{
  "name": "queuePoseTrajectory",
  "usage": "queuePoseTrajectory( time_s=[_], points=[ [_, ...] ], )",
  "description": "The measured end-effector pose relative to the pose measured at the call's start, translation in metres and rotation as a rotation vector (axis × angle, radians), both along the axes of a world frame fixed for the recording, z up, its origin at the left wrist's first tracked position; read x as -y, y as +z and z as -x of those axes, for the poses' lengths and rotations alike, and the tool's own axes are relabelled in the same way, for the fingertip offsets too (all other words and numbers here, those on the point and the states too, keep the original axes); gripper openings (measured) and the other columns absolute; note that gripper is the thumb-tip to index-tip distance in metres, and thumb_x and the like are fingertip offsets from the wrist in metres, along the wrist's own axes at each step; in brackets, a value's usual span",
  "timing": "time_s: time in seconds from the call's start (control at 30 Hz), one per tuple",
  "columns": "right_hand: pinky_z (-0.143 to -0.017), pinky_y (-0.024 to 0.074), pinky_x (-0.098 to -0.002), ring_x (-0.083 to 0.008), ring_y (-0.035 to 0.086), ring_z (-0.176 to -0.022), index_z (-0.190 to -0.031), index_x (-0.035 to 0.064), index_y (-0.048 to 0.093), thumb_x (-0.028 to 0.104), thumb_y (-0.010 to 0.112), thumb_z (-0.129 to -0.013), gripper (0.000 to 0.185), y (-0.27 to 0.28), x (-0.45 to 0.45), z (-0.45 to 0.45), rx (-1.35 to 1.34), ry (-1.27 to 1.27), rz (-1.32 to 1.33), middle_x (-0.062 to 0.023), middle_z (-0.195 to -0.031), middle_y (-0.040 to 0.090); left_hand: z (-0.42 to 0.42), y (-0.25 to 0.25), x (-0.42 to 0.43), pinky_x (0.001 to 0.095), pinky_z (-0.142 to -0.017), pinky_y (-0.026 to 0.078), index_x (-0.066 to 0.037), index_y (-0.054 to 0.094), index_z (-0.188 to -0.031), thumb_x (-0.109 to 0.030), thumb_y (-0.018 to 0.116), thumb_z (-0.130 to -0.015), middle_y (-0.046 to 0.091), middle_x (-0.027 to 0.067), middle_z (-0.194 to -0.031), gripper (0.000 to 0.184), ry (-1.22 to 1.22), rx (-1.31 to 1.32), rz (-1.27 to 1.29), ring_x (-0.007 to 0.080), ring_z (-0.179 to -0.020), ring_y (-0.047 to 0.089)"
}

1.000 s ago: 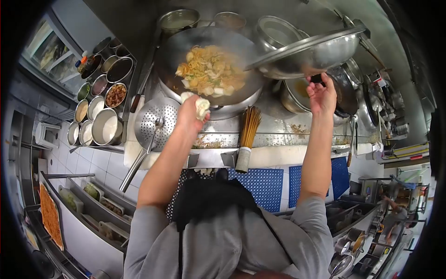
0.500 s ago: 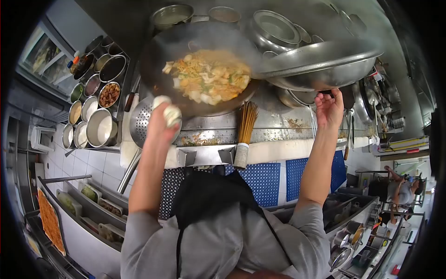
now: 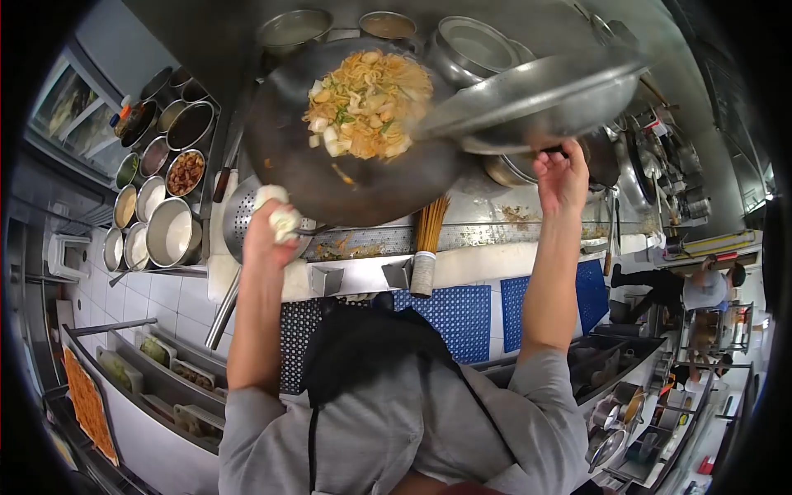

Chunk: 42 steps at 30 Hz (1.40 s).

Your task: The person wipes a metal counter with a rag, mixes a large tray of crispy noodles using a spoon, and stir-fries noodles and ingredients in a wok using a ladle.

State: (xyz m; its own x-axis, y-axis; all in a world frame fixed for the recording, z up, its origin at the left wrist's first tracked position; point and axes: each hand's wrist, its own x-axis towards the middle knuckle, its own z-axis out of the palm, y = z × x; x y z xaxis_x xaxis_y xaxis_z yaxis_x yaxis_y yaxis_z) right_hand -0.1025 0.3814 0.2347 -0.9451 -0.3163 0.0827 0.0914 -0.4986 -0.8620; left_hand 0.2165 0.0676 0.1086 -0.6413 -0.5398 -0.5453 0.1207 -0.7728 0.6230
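Observation:
In the head view, my left hand [image 3: 266,237] is closed on a folded white cloth [image 3: 284,221] at the near-left rim of a large dark wok [image 3: 363,188]. The wok's grip under the cloth is hidden. Stir-fried noodles [image 3: 371,99] with pale chunks and green bits lie bunched toward the far side of the wok. Over to the right, my right hand [image 3: 563,177] grips the underside of a wide steel bowl [image 3: 540,99] with its fingertips. That bowl is tilted, blurred by motion, and its left rim overlaps the wok's right side.
A perforated skimmer [image 3: 240,216] lies left of the wok, its handle toward me. A bamboo brush [image 3: 427,247] rests at the stove's front edge. Ingredient pots [image 3: 173,231] line the left; more pots [image 3: 478,45] stand behind. Another person [image 3: 705,289] is at far right.
The noodles have shifted to the far side of the wok, baring its near surface. The steel bowl and my right hand have moved slightly left; steam over the wok has thinned.

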Motion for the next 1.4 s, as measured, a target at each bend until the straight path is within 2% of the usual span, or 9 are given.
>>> queuePoseTrajectory(
  time_s=[0.13, 0.43, 0.53, 0.7, 0.93, 1.07, 1.2, 1.23, 1.4],
  points=[
    [-0.050, 0.0586, -0.0289, -0.0169, 0.064, -0.061, -0.115, 0.0004, 0.059, 0.017, 0.062, -0.091, 0.029, -0.014, -0.025, -0.002, -0.011, -0.033, -0.029, -0.0116, -0.083, 0.067, 0.029, 0.002, 0.007, 0.0256, -0.036, 0.039, -0.014, 0.058, -0.091, -0.024, 0.058, -0.091, 0.063, -0.0003, -0.072, 0.010, 0.113, 0.025, -0.006, 0.0136, -0.054, 0.060],
    [-0.053, 0.0580, -0.0301, -0.0192, 0.064, -0.063, -0.113, 0.0002, 0.060, 0.019, 0.064, -0.091, 0.029, -0.013, 0.002, 0.004, 0.039, 0.004, -0.021, -0.0169, -0.086, 0.068, 0.095, -0.013, 0.025, 0.0253, -0.034, 0.040, -0.013, 0.056, -0.095, -0.024, 0.055, -0.094, 0.062, 0.0018, -0.071, 0.011, -0.194, 0.028, 0.017, 0.0138, -0.052, 0.058],
    [-0.054, 0.0583, -0.0307, -0.0199, 0.064, -0.063, -0.110, 0.0024, 0.061, 0.019, 0.065, -0.090, 0.026, -0.009, 0.015, 0.006, 0.064, 0.046, 0.004, -0.0170, -0.086, 0.067, 0.055, -0.019, 0.025, 0.0248, -0.032, 0.037, -0.012, 0.055, -0.093, -0.022, 0.058, -0.090, 0.060, 0.0015, -0.069, 0.011, -0.100, -0.109, -0.110, 0.0138, -0.049, 0.057],
    [-0.054, 0.0584, -0.0303, -0.0191, 0.064, -0.063, -0.107, 0.0046, 0.060, 0.019, 0.063, -0.091, 0.022, -0.016, -0.015, 0.008, 0.061, 0.002, -0.002, -0.0155, -0.085, 0.067, -0.005, 0.012, 0.031, 0.0217, -0.031, 0.033, -0.012, 0.056, -0.083, -0.018, 0.062, -0.083, 0.057, 0.0012, -0.063, 0.008, -0.010, 0.036, 0.011, 0.0130, -0.051, 0.058],
    [-0.053, 0.0574, -0.0296, -0.0173, 0.063, -0.064, -0.115, 0.0026, 0.059, 0.020, 0.063, -0.091, 0.030, -0.019, -0.015, 0.002, 0.031, -0.024, -0.045, -0.0169, -0.087, 0.067, 0.105, -0.018, -0.002, 0.0298, -0.042, 0.044, -0.016, 0.056, -0.096, -0.019, 0.060, -0.087, 0.063, 0.0016, -0.076, 0.010, 0.019, -0.051, -0.067, 0.0157, -0.060, 0.061],
    [-0.052, 0.0570, -0.0280, -0.0171, 0.062, -0.063, -0.116, 0.0010, 0.058, 0.021, 0.064, -0.091, 0.032, -0.016, 0.003, -0.002, 0.063, -0.056, -0.032, -0.0189, -0.086, 0.067, 0.145, -0.035, -0.041, 0.0298, -0.045, 0.041, -0.019, 0.055, -0.098, -0.025, 0.057, -0.091, 0.062, -0.0009, -0.077, 0.009, 0.132, -0.095, -0.159, 0.0151, -0.061, 0.058],
    [-0.053, 0.0565, -0.0283, -0.0172, 0.062, -0.061, -0.112, 0.0016, 0.059, 0.021, 0.063, -0.092, 0.028, -0.017, -0.008, 0.003, 0.033, -0.037, -0.042, -0.0153, -0.084, 0.067, 0.120, -0.003, -0.084, 0.0300, -0.047, 0.041, -0.018, 0.056, -0.095, -0.022, 0.056, -0.090, 0.062, -0.0006, -0.078, 0.007, 0.068, -0.061, -0.137, 0.0143, -0.066, 0.059],
    [-0.053, 0.0563, -0.0285, -0.0172, 0.062, -0.061, -0.111, 0.0019, 0.059, 0.021, 0.062, -0.092, 0.027, -0.019, -0.016, 0.008, 0.022, -0.030, -0.035, -0.0139, -0.084, 0.066, 0.109, 0.015, -0.091, 0.0333, -0.043, 0.043, -0.011, 0.057, -0.099, -0.016, 0.060, -0.087, 0.064, 0.0046, -0.082, 0.013, 0.145, -0.070, -0.132, 0.0173, -0.064, 0.062],
    [-0.055, 0.0559, -0.0276, -0.0187, 0.063, -0.063, -0.099, 0.0034, 0.061, 0.020, 0.058, -0.094, 0.018, -0.018, -0.030, 0.006, 0.012, -0.027, -0.051, -0.0110, -0.083, 0.068, 0.130, -0.019, -0.047, 0.0313, -0.042, 0.042, -0.010, 0.058, -0.092, -0.016, 0.060, -0.086, 0.062, 0.0038, -0.074, 0.009, 0.156, -0.117, -0.088, 0.0171, -0.062, 0.062]
  ],
)
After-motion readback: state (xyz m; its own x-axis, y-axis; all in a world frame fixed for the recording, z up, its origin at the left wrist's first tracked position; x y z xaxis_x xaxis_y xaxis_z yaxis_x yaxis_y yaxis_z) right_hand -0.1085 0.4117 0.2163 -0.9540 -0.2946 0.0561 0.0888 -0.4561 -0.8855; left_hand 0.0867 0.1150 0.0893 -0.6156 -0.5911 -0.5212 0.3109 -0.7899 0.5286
